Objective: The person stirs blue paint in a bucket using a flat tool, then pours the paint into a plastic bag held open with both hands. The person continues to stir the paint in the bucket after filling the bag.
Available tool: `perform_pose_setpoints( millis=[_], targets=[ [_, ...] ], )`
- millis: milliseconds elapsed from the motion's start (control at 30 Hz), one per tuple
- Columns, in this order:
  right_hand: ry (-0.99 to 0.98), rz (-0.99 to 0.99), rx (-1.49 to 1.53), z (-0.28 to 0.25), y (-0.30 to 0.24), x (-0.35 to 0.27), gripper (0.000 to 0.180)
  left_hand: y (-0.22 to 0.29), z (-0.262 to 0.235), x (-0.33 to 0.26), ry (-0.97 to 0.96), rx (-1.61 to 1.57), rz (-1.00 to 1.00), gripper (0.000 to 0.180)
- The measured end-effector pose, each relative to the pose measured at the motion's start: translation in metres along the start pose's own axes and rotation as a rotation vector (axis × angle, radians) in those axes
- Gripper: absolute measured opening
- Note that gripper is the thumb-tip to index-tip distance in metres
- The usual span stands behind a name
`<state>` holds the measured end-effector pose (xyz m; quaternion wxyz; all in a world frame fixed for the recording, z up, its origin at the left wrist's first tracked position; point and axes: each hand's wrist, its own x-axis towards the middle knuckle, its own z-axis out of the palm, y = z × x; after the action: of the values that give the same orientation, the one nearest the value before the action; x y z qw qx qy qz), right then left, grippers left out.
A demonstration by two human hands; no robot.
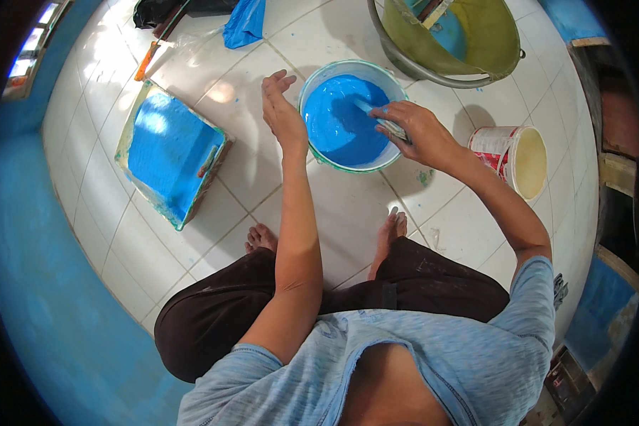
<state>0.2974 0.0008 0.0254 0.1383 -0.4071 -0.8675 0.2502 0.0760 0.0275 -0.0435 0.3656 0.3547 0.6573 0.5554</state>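
Note:
A white bucket (396, 160) holding blue paint (337, 135) stands on the floor in front of me. My right hand (420, 135) is over its right side, closed around a pale stick-like tool (363, 106). The tool slants down into the paint, and its far end cannot be made out. My left hand (284, 113) is upright at the bucket's left rim, palm toward it. Its fingers are stretched out and slightly bent, holding nothing; whether it touches the rim I cannot tell.
To the left lies a square container (124, 153) with blue paint inside. A large olive tub (486, 60) stands at the far right, and a smaller white and red bucket (493, 149) lies tipped at right. Blue plastic (245, 25) and an orange-handled tool (146, 61) rest at the back.

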Motion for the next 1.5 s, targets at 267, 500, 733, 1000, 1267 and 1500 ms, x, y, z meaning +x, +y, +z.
perform_pose_setpoints(
  millis=[267, 500, 733, 1000, 1267, 1500],
  targets=[
    [-0.177, 0.056, 0.164, -0.017, -0.019, 0.007, 0.025, -0.001, -0.001, 0.0, 0.001, 0.004, 0.001, 0.06],
    [-0.279, -0.022, 0.246, -0.026, -0.015, -0.003, 0.022, 0.0, 0.0, 0.0, -0.004, 0.005, -0.002, 0.061],
    [-0.367, 0.098, 0.025, -0.045, -0.027, 0.003, 0.025, -0.002, -0.001, 0.0, -0.009, 0.0, -0.017, 0.061],
    [-0.195, -0.124, -0.148, -0.011, 0.007, 0.008, 0.031, 0.0, 0.0, 0.001, -0.008, 0.017, -0.019, 0.06],
    [-0.169, 0.035, -0.138, -0.028, -0.007, 0.016, 0.029, -0.002, -0.001, 0.002, -0.007, -0.001, -0.017, 0.059],
    [-0.322, 0.29, 0.12, -0.045, -0.028, 0.019, 0.02, 0.001, -0.001, 0.001, -0.014, 0.007, -0.022, 0.061]
  ],
)
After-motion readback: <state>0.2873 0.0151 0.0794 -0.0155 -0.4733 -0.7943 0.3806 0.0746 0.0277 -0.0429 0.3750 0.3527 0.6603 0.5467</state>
